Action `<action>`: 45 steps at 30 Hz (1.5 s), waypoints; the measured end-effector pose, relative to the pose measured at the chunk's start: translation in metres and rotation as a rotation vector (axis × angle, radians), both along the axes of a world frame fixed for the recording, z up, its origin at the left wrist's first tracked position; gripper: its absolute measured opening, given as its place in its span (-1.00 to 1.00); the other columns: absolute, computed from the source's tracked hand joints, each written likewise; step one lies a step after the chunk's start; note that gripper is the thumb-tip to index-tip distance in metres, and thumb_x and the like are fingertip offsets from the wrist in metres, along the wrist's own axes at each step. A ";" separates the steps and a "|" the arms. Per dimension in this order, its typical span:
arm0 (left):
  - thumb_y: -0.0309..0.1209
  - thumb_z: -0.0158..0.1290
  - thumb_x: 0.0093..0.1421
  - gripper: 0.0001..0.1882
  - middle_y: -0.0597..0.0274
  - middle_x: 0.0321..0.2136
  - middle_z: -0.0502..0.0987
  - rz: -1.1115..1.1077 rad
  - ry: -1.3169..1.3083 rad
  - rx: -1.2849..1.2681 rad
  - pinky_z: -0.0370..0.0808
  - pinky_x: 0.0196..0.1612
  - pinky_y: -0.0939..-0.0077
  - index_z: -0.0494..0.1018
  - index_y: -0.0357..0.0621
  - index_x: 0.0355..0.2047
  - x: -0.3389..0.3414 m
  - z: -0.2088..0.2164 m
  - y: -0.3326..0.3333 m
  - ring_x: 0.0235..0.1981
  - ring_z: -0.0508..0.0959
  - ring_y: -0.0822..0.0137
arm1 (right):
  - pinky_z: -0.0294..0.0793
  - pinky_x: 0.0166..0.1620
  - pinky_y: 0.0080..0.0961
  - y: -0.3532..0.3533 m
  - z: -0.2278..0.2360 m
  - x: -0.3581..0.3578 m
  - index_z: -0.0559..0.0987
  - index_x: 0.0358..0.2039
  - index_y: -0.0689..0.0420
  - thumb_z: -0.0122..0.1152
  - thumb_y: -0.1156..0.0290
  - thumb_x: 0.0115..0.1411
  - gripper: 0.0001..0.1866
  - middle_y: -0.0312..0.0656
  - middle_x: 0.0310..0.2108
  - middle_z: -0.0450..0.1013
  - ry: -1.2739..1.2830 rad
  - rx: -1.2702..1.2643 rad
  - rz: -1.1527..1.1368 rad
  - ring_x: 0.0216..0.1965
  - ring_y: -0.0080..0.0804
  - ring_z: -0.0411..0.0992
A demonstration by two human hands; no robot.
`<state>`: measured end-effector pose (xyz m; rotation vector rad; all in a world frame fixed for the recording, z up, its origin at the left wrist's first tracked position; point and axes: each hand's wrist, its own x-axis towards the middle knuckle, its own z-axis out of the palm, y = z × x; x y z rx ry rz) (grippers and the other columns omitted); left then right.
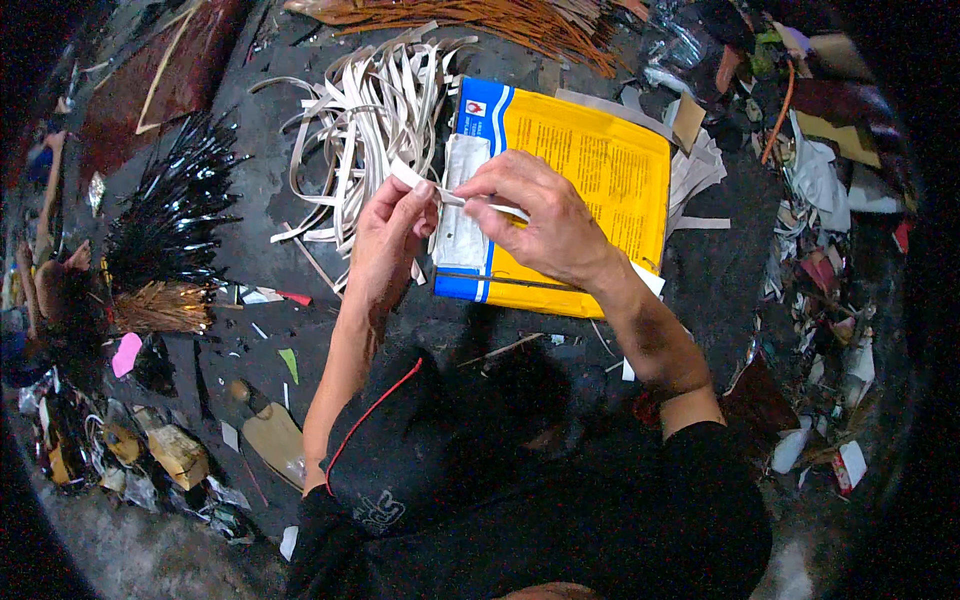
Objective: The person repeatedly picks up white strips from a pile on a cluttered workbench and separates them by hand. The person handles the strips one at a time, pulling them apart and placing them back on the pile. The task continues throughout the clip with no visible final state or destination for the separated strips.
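A narrow white strip runs between my two hands, above the left edge of a flat yellow and blue bag. My left hand pinches it between thumb and fingers, and one end sticks up past the thumb. Close on the right, my right hand is closed on the same strip with thumb and fingertips. Part of the strip is hidden in the fingers. Just beyond my left hand lies a loose heap of white strips. A worn pale block rests on the bag's left side, below the hands.
On the left sits a bundle of shiny black strips with a brown bound end. Thin orange-brown sticks lie at the far edge. Scraps litter the right side. A broad-bladed tool lies near my left forearm; another person's limbs show far left.
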<state>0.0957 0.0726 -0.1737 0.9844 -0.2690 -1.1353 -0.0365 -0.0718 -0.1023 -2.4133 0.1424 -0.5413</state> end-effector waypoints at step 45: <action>-0.51 0.07 0.18 -0.92 0.33 -0.51 0.49 0.195 -0.603 0.164 0.42 -0.38 0.67 0.42 -0.27 -0.39 -0.025 0.055 0.011 -0.47 0.47 0.58 | 0.48 -0.41 -0.47 0.027 0.008 0.013 0.50 -0.36 0.19 0.17 0.43 0.17 -0.89 -0.22 -0.46 0.47 0.102 0.374 -0.172 -0.46 -0.36 0.49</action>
